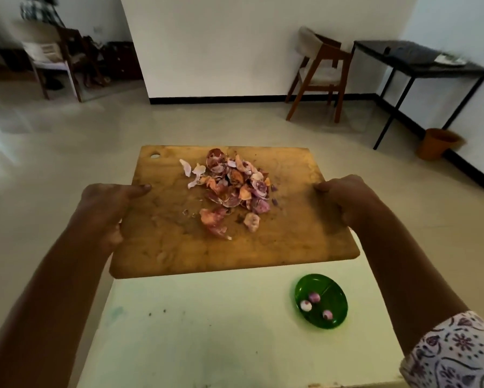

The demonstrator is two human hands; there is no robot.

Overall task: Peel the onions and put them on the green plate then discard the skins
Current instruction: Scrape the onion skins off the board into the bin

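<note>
Both hands hold the board (263, 247) above the table (207, 331): left hand (106, 203) grips its left edge, right hand (344, 194) its right edge, fingers curled. The skins (232, 189) lie on the board. Three onions (314, 297) sit on the plate (334, 298), near right.

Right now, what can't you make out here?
Head view:
- Fingers of left hand and right hand, thumbs aside: under the board they hold, hidden by it.
- Table, far end: covered by the board.
- Onions on the plate: too small to judge how cleanly peeled.
- Items on the black side table: blurred.
- Orange bin, inside: too dim and small.
</note>
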